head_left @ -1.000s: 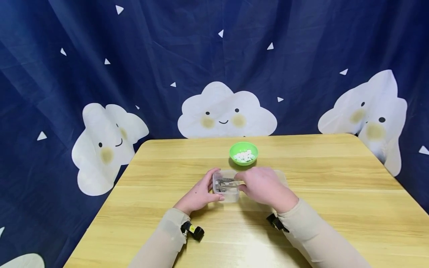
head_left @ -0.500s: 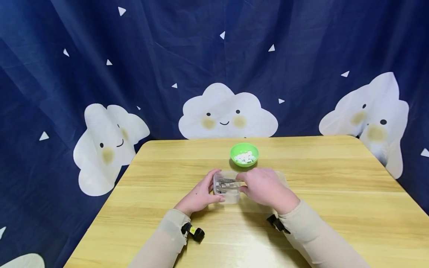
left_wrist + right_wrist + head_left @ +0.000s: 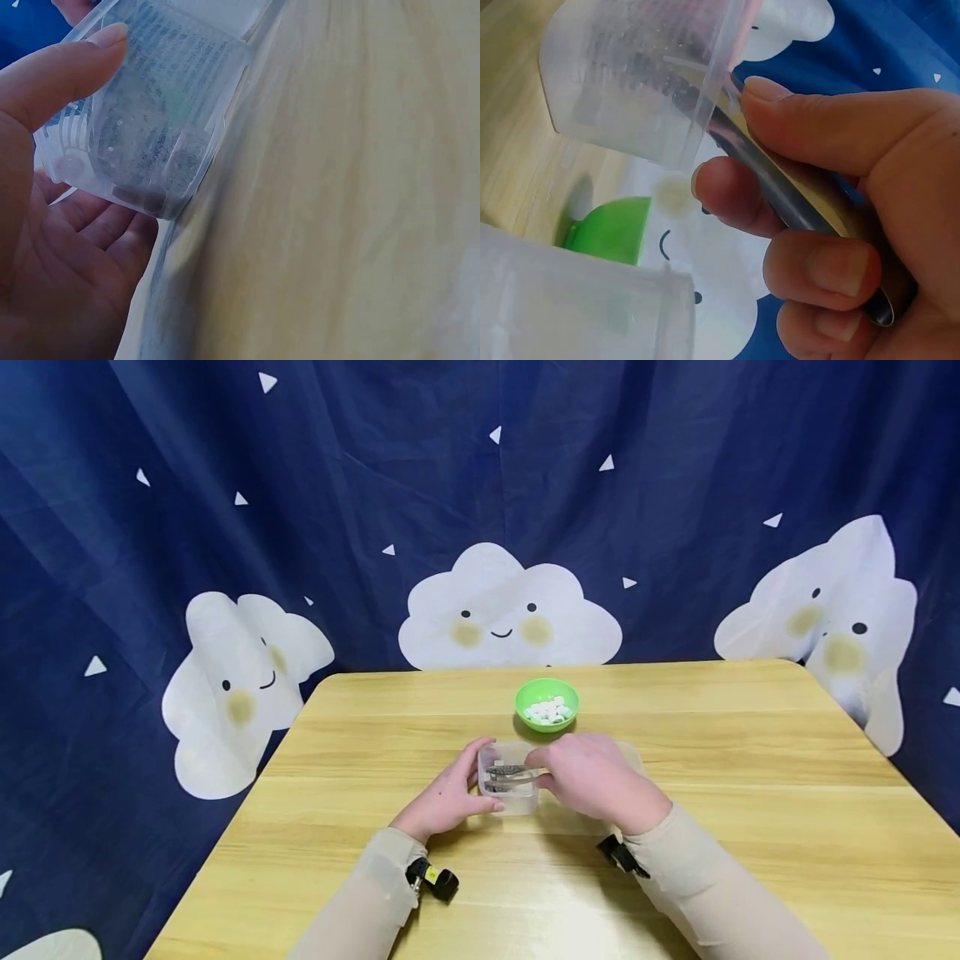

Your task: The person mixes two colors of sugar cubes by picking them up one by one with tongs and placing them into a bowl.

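My left hand (image 3: 442,797) grips the left end of a clear plastic container (image 3: 517,806), thumb on the near side and fingers round the far side. Small pale pieces lie inside it. In my right hand (image 3: 592,781) is a pair of metal tongs (image 3: 504,770), whose dark textured ends reach down into this container. The right wrist view shows the thumb and curled fingers round the shiny tong handle (image 3: 780,184). Through the cloudy wall (image 3: 172,97) in the left wrist view, the contents look blurred.
Behind the container stands a green bowl (image 3: 525,695) holding several small white pieces (image 3: 547,710). A second translucent container (image 3: 632,757) is partly hidden behind my right hand. The wooden table (image 3: 360,735) ends at a blue curtain (image 3: 480,485) with cloud prints.
The ends of the tongs have shifted slightly inside the container and stand closer together than half a second ago. My left hand keeps its hold, and the bowl has not moved.
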Demonstrator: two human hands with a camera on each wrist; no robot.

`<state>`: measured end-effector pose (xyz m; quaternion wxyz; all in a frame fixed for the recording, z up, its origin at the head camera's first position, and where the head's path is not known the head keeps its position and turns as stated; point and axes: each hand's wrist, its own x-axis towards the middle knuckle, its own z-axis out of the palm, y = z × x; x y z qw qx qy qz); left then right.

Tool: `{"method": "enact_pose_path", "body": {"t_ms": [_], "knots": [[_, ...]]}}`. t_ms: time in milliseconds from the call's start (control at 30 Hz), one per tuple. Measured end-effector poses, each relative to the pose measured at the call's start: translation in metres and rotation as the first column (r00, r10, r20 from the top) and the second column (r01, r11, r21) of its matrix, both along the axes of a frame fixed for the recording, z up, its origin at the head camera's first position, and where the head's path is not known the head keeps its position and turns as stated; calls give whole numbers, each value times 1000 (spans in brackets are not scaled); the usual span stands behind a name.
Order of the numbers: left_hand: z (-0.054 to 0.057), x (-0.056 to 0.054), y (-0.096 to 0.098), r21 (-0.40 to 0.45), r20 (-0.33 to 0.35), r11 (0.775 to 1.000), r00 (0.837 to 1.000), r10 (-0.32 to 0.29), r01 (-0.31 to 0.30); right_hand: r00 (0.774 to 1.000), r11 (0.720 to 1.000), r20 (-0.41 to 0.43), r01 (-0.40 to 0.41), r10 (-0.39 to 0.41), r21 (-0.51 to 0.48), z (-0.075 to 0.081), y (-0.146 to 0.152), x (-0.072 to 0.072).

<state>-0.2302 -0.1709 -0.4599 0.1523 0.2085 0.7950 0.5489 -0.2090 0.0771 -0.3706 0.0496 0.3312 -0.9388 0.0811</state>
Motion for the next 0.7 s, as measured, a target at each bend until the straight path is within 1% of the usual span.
{"method": "enact_pose_path", "body": {"t_ms": [133,367,467,600,700], "knots": [[0,0,-1,-15,-7,1000,1000,0,-1,1000,1000,-17,-12,12,-6,4,3,1],[-1,-1,-2,-36,-23,999,1000,4,-5,1000,999,1,-2,2,-36,9,10,3],[-2,-1,-2,-42,-29,999,1000,6,-7,1000,997,-22,-24,22,-68,12,15,1],[-3,-1,-1,-30,-23,1000,1000,7,-7,996,993,-80,-56,48,-108,15,22,-2],[-3,-1,-1,-26,-20,1000,1000,11,-11,994,991,-101,-49,36,-124,17,29,-6]]}}
